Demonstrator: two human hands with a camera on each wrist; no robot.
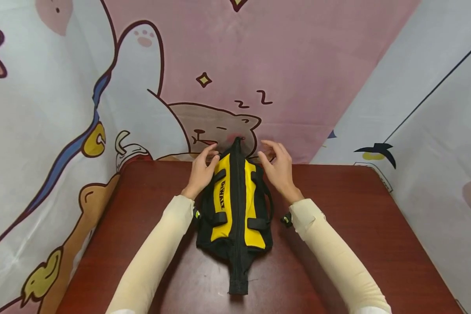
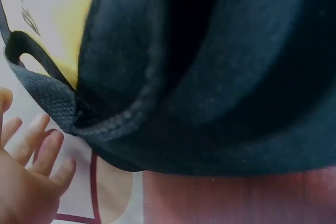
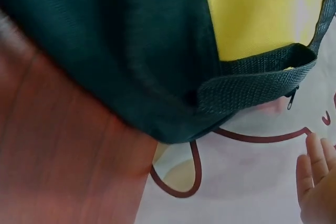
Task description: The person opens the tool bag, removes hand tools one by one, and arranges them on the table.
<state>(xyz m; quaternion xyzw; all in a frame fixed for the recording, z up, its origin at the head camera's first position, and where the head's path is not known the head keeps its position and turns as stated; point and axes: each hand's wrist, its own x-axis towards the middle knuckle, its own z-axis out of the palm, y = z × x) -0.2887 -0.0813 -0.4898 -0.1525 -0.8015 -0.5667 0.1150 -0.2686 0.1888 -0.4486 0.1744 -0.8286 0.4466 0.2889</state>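
A black and yellow tool bag [image 1: 226, 209] with DEWALT lettering stands on the table, a zipper [image 1: 239, 209] running lengthwise along its top. My left hand [image 1: 200, 173] is at the far left of the bag, fingers apart and loosely bent. On the other side, my right hand [image 1: 279, 171] hovers beside the far end with its fingers relaxed, holding nothing. Black webbing handles are sewn to both sides. The right wrist view shows a strap loop [image 3: 252, 85] and a small zipper pull [image 3: 292, 99] hanging behind it. In the left wrist view, a strap loop [image 2: 47, 87] sits just above the left fingers.
The reddish-brown table [image 1: 337, 226] extends on both sides of the bag. Behind it hangs a cartoon-printed cloth [image 1: 298, 78], close to the bag's far tip, and the same cloth covers the left and right sides. A black fabric tab [image 1: 238, 286] sticks out toward me.
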